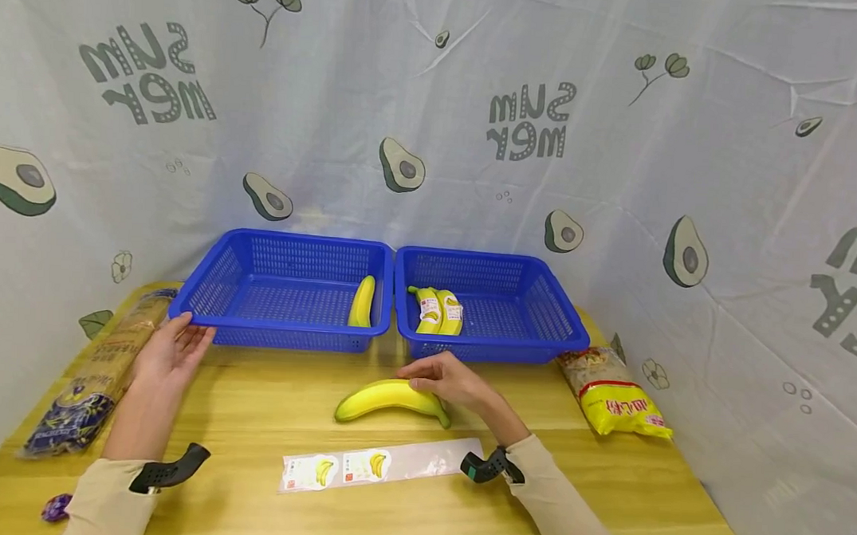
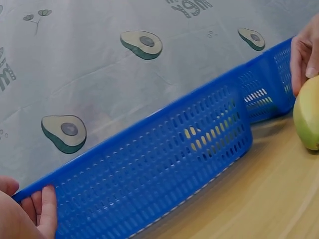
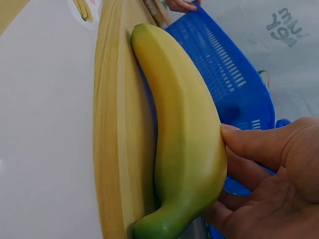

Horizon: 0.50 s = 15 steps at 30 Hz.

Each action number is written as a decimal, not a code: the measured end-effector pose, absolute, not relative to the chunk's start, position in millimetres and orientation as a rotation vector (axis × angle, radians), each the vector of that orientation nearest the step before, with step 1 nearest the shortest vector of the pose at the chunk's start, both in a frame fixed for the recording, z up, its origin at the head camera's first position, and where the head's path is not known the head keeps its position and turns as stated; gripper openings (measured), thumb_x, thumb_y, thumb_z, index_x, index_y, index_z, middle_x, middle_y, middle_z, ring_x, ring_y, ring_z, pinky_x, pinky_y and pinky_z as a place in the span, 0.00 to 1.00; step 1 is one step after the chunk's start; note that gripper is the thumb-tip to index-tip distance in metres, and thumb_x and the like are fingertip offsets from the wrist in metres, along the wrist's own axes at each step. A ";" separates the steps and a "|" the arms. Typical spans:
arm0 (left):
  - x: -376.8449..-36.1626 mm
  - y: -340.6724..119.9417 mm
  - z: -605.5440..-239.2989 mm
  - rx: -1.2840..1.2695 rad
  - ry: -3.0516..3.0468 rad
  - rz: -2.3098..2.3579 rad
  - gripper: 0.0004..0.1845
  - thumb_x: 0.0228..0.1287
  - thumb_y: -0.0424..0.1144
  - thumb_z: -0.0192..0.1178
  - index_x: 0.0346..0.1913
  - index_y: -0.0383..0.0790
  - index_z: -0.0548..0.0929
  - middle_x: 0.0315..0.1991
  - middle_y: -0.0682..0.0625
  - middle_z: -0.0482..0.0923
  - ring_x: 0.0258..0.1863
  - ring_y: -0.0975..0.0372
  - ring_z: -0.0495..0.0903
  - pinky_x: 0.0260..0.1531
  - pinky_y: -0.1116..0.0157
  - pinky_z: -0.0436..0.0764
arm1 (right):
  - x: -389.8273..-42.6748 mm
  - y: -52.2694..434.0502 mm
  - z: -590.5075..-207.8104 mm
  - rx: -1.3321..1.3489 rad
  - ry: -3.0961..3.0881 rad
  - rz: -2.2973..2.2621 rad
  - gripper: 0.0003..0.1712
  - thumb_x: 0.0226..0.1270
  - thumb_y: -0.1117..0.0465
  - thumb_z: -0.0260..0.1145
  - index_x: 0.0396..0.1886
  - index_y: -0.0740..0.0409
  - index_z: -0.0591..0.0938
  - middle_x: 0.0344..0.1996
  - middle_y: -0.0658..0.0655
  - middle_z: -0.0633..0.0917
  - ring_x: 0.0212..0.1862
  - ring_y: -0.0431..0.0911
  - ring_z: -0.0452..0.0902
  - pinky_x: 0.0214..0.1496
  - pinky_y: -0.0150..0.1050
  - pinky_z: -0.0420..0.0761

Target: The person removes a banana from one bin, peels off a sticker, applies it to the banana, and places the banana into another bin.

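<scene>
My left hand (image 1: pixel 172 350) grips the near left corner of the left blue basket (image 1: pixel 282 334), thumb over the rim and fingers against the outer wall. A yellow banana with green ends (image 1: pixel 387 399) lies in front of the baskets. My right hand (image 1: pixel 444 377) holds it near its stem end, and in the right wrist view the thumb presses its side while the other fingers are partly hidden behind it. Closer to me is a label strip (image 1: pixel 430 461) bearing two banana stickers (image 1: pixel 366 466).
One banana (image 1: pixel 361 303) is inside the left basket. The right blue basket (image 1: pixel 489 350) contains two stickered bananas (image 1: pixel 439 309). A long noodle-like package (image 1: pixel 101 373) lies at far left, a yellow-ended bag (image 1: pixel 613 395) at right. A small purple-wrapped item (image 1: pixel 56 507) sits near the left sleeve.
</scene>
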<state>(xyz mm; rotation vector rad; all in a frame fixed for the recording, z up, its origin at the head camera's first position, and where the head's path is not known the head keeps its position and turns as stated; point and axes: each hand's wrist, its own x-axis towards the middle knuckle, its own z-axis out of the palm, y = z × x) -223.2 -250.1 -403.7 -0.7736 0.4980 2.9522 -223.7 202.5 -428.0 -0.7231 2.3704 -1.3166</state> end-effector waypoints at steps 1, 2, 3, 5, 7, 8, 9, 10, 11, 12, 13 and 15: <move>-223.1 -248.0 -403.7 -0.772 0.503 2.945 0.40 0.79 0.30 0.60 0.80 0.69 0.58 0.49 0.52 0.73 0.47 0.62 0.79 0.70 0.68 0.76 | -224.0 202.9 -429.0 -0.711 2.376 -1.311 0.16 0.83 0.69 0.63 0.63 0.69 0.86 0.62 0.66 0.87 0.60 0.49 0.86 0.61 0.37 0.86; -223.1 -245.4 -403.7 -0.757 0.512 2.931 0.40 0.79 0.31 0.61 0.81 0.69 0.57 0.50 0.52 0.73 0.47 0.62 0.79 0.71 0.69 0.75 | -224.0 203.2 -429.6 -0.703 2.375 -1.309 0.16 0.83 0.69 0.62 0.63 0.69 0.86 0.62 0.66 0.87 0.60 0.49 0.85 0.62 0.38 0.86; -222.9 -242.0 -403.7 -0.760 0.530 2.924 0.40 0.78 0.31 0.61 0.81 0.67 0.57 0.51 0.52 0.72 0.47 0.62 0.79 0.71 0.68 0.75 | -224.2 203.3 -430.3 -0.690 2.379 -1.308 0.16 0.83 0.69 0.62 0.63 0.68 0.86 0.62 0.65 0.87 0.60 0.49 0.85 0.62 0.38 0.86; -222.1 -234.1 -403.1 -0.765 0.591 2.909 0.37 0.76 0.31 0.64 0.79 0.62 0.62 0.51 0.51 0.73 0.46 0.60 0.82 0.71 0.66 0.76 | -224.5 203.1 -430.9 -0.678 2.381 -1.317 0.16 0.83 0.69 0.62 0.63 0.68 0.86 0.63 0.65 0.87 0.61 0.49 0.84 0.63 0.40 0.85; -219.7 -226.5 -403.1 -0.721 0.688 2.882 0.30 0.75 0.32 0.65 0.73 0.55 0.69 0.50 0.50 0.74 0.46 0.60 0.83 0.69 0.65 0.78 | -225.1 202.6 -431.5 -0.682 2.376 -1.323 0.16 0.83 0.69 0.62 0.63 0.69 0.86 0.63 0.66 0.86 0.62 0.51 0.84 0.64 0.41 0.85; -218.2 -223.3 -403.6 -0.681 0.742 2.867 0.24 0.75 0.32 0.65 0.68 0.51 0.73 0.48 0.49 0.75 0.45 0.60 0.83 0.69 0.65 0.79 | -225.3 202.1 -431.5 -0.679 2.374 -1.325 0.16 0.83 0.69 0.61 0.64 0.68 0.86 0.63 0.65 0.86 0.62 0.51 0.84 0.65 0.41 0.85; -216.2 -220.2 -404.3 -0.649 0.792 2.854 0.19 0.75 0.31 0.66 0.63 0.47 0.77 0.46 0.49 0.76 0.44 0.60 0.84 0.67 0.64 0.81 | -225.5 201.6 -431.6 -0.677 2.373 -1.324 0.16 0.83 0.69 0.61 0.64 0.68 0.86 0.63 0.65 0.86 0.63 0.52 0.83 0.65 0.41 0.84; -214.0 -217.5 -405.3 -0.597 0.852 2.832 0.13 0.75 0.31 0.65 0.57 0.43 0.80 0.44 0.48 0.76 0.44 0.60 0.84 0.66 0.65 0.82 | -225.6 201.1 -431.6 -0.682 2.374 -1.320 0.17 0.83 0.69 0.61 0.64 0.68 0.85 0.63 0.65 0.86 0.64 0.53 0.83 0.66 0.41 0.84; -211.8 -215.2 -406.8 -0.537 0.913 2.807 0.07 0.75 0.31 0.64 0.51 0.41 0.81 0.42 0.48 0.77 0.43 0.60 0.85 0.65 0.65 0.83 | -225.6 200.8 -431.6 -0.690 2.379 -1.310 0.17 0.84 0.68 0.61 0.64 0.68 0.85 0.64 0.65 0.86 0.64 0.54 0.83 0.66 0.41 0.84; -209.7 -213.0 -409.0 -0.474 0.983 2.778 0.02 0.76 0.31 0.63 0.46 0.40 0.82 0.41 0.48 0.78 0.43 0.60 0.86 0.65 0.65 0.83 | -225.3 200.5 -431.7 -0.697 2.383 -1.303 0.17 0.84 0.69 0.61 0.64 0.68 0.85 0.63 0.65 0.86 0.65 0.55 0.83 0.66 0.41 0.84; -207.6 -210.8 -411.2 -0.413 1.039 2.750 0.02 0.77 0.31 0.62 0.43 0.39 0.84 0.40 0.48 0.80 0.44 0.61 0.87 0.64 0.65 0.84 | -224.8 200.4 -431.2 -0.690 2.389 -1.298 0.17 0.84 0.68 0.61 0.64 0.68 0.86 0.63 0.64 0.87 0.66 0.55 0.83 0.66 0.40 0.84; -203.5 -206.0 -416.4 -0.284 1.164 2.681 0.07 0.80 0.31 0.60 0.40 0.39 0.86 0.40 0.48 0.83 0.45 0.61 0.89 0.63 0.65 0.84 | -223.3 200.5 -430.4 -0.685 2.401 -1.294 0.16 0.84 0.68 0.61 0.63 0.68 0.86 0.63 0.64 0.87 0.65 0.55 0.83 0.65 0.39 0.84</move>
